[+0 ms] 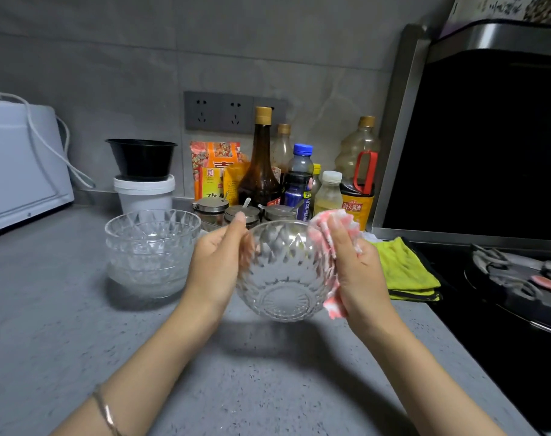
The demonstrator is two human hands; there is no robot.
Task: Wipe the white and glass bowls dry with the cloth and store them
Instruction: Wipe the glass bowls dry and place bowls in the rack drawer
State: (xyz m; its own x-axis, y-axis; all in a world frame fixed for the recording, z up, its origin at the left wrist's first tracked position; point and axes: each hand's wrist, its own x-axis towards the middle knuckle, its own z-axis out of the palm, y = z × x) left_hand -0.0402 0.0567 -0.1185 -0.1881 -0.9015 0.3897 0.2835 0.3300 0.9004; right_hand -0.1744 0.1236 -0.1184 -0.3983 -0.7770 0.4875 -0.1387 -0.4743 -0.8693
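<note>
A cut-glass bowl [283, 278] is held above the grey counter [79, 341], tilted with its base toward me. My left hand [216, 265] grips its left rim, thumb over the edge. My right hand [359, 272] holds a pink and white cloth [329, 229] pressed against the bowl's right rim and side. To the left, a stack of several glass bowls [151, 250] stands on the counter. No white bowl shows.
Sauce bottles [261, 165], spice jars [241, 214] and packets line the back wall. A black bowl [142, 158] sits on a white tub [144, 191]. A folded yellow-green cloth [406, 269] lies beside the black stove [516, 278]. A white appliance [19, 165] stands far left.
</note>
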